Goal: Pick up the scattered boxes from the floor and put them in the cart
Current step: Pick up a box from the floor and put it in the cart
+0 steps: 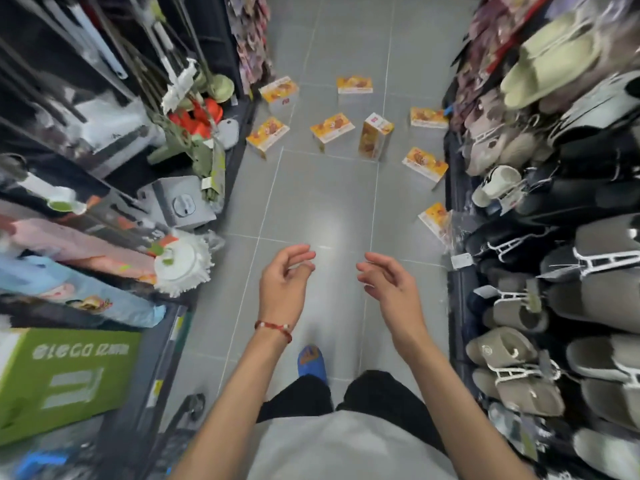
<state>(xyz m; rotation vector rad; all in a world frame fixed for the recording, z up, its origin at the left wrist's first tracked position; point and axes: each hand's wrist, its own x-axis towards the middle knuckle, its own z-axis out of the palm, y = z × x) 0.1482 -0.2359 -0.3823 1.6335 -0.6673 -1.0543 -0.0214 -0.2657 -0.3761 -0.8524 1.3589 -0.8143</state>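
Hands: left hand [284, 275] and right hand [388, 282] loosely curled, empty; yellow boxes [332, 128] scattered at twelve o'clock on floor [318, 202].

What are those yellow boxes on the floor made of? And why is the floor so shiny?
The yellow boxes look like thin printed cardboard: they have sharp folded edges, flat faces and pictures printed on them. The floor seems to be smooth grey tile, probably glazed: straight pale joint lines cross it, and a bright light reflects off it.
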